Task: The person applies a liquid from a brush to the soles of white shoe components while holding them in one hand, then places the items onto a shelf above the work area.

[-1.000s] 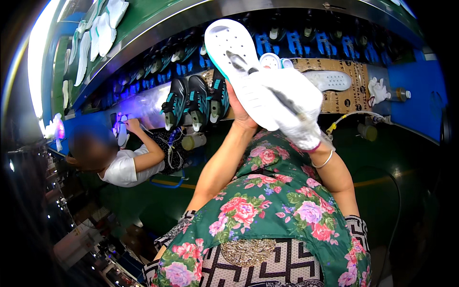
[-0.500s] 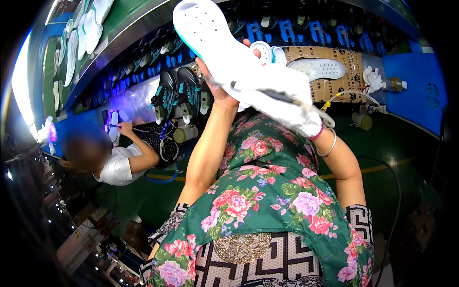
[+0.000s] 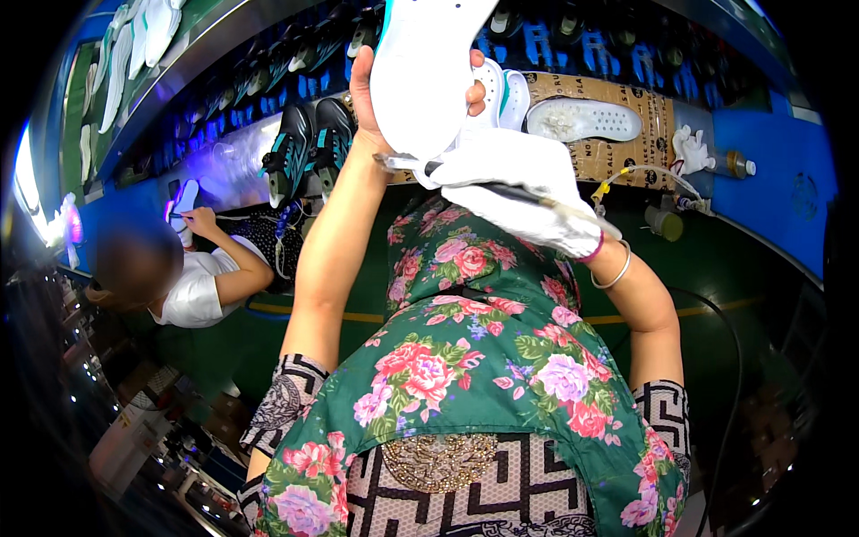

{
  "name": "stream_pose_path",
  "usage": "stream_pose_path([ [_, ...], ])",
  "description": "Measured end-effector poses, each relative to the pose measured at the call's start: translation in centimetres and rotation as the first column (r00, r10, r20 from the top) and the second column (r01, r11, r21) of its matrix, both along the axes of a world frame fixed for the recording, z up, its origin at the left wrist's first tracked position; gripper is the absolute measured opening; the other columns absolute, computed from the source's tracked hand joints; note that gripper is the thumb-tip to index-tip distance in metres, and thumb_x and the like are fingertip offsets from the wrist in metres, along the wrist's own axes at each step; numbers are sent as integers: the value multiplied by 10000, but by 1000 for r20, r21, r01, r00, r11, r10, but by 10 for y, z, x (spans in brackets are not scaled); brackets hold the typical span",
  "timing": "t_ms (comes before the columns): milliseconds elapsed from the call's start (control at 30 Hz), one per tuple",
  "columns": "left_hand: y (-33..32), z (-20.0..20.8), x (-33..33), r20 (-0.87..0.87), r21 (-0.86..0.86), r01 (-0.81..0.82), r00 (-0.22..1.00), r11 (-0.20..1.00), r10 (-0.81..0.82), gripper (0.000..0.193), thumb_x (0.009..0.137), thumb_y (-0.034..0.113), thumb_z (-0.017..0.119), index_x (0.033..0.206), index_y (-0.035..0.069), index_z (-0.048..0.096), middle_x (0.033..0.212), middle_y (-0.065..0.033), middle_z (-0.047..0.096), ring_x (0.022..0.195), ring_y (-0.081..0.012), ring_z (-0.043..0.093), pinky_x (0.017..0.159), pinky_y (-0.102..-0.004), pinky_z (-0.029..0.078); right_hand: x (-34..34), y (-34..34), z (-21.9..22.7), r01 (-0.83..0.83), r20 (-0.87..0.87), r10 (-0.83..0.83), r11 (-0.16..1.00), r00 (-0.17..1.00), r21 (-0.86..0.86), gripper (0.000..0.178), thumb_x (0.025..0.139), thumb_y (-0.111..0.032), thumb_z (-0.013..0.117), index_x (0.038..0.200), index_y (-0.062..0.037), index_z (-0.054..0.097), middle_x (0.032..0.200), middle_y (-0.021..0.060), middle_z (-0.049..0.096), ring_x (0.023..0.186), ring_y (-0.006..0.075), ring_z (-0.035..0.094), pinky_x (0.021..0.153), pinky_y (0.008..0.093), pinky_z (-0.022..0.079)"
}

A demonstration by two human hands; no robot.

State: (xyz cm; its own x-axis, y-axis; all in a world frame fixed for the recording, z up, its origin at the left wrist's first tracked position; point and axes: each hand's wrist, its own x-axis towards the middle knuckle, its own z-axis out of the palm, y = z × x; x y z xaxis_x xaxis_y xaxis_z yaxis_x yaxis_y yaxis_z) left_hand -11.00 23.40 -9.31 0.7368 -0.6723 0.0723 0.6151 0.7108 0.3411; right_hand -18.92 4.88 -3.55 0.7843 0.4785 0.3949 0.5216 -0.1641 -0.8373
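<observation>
My bare left hand [image 3: 371, 112] grips a white shoe sole [image 3: 422, 85] with a teal edge. The thumb lies along its left side and fingertips curl round the right; the sole's far end runs out of the picture. A white glove covers my right hand [image 3: 537, 174], which is closed on a slim brush [image 3: 514, 191] with a dark handle. Its tip lies just below the sole's near end; whether they touch I cannot tell. Behind the held sole stand white perforated soles [image 3: 513, 100], partly hidden. Another white sole [image 3: 591, 121] lies to their right.
Flattened cardboard [image 3: 658, 134] covers part of the bench. Black-and-teal sneakers [image 3: 288, 154] stand left of my arm. At the right are a white crumpled glove [image 3: 691, 149], a bottle [image 3: 732, 163] and a thin tube [image 3: 640, 168]. A co-worker [image 3: 201, 285] works at the left.
The held sole has swung more upright, its perforated end now mostly beyond the top edge. The brush tip has come leftward to below the near end. My left forearm has shifted left.
</observation>
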Motion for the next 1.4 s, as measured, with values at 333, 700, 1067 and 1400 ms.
stream_pose_path([
  [333, 6, 5, 22, 57, 113, 262, 961, 958, -270, 1001, 696, 728, 551, 1425, 62, 385, 1184, -221, 447, 862, -278, 444, 652, -335, 355, -22, 9, -14, 102, 321, -60, 988, 945, -115, 309, 737, -44, 759, 1036, -113, 723, 915, 74, 717, 816, 248, 697, 712, 326, 550],
  [700, 14, 5, 17, -132, 102, 171, 979, 980, -157, 896, 784, 599, 553, 1425, -4, 381, 1327, -320, 464, 1154, -453, 509, 982, -572, 414, -18, 4, 13, 254, -597, -50, 931, 800, 262, 172, 780, 10, 733, 952, 13, 723, 892, 83, 707, 801, 151, 649, 730, 272, 513],
  [1067, -7, -8, -31, -313, 81, 7, 950, 997, 18, 787, 915, 583, 399, 1443, 2, 349, 1306, -272, 536, 1101, -463, 591, 946, -563, 489, 33, -34, 6, 435, 255, -421, 901, 871, 2, 179, 770, -38, 734, 947, -24, 711, 889, 105, 692, 779, 228, 663, 709, 316, 520],
  [1400, -13, 68, 9, 295, -102, 188, 943, 977, -151, 1181, 625, 548, 833, 1473, 8, 214, 1295, -334, 438, 896, -437, 639, 633, -476, 616, -21, -88, -19, 748, -724, -288, 484, 627, 455, 193, 835, -5, 677, 1017, 57, 684, 740, 65, 658, 598, 93, 589, 515, 194, 432],
])
